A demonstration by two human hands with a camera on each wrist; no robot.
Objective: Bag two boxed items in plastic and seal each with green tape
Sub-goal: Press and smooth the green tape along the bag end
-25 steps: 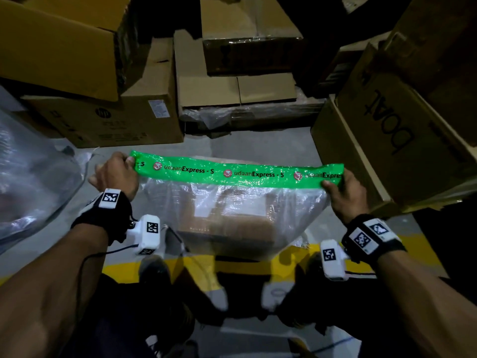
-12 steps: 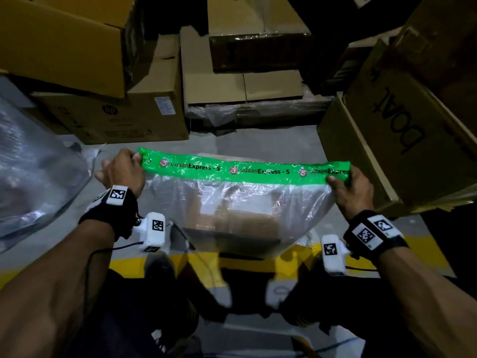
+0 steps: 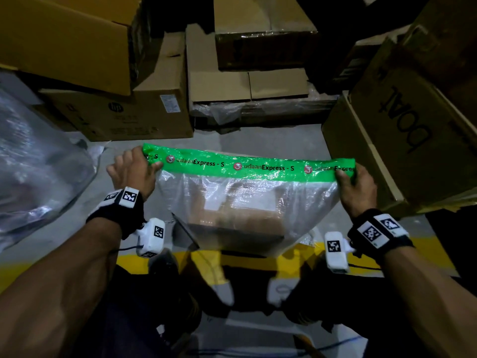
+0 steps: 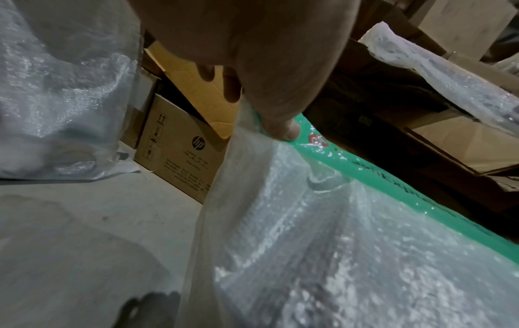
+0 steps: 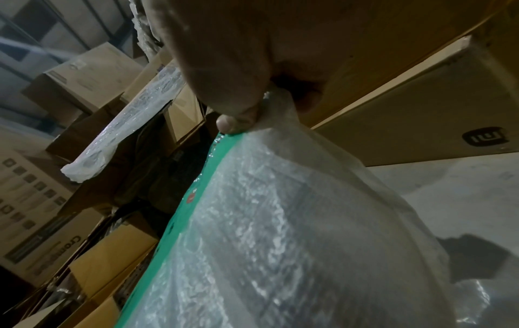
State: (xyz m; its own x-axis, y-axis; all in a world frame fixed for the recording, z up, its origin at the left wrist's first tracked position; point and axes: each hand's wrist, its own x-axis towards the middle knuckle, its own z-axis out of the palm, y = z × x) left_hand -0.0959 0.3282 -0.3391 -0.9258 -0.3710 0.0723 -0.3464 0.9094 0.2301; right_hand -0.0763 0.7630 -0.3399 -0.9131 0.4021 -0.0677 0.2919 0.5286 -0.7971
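Since a second ago both my hands have lifted the bag a little higher and farther from me, keeping it stretched.

Cartons crowd the floor (image 3: pixel 271 140), so I hold the plastic bag (image 3: pixel 247 202) up in the gap between them. Its boxed item (image 3: pixel 232 215) hangs low inside, pulling the mouth taut. Green tape (image 3: pixel 247 165) runs across that mouth. My left hand (image 3: pixel 134 171) pinches one taped corner, my right hand (image 3: pixel 357 187) the other, probably to check the seal.
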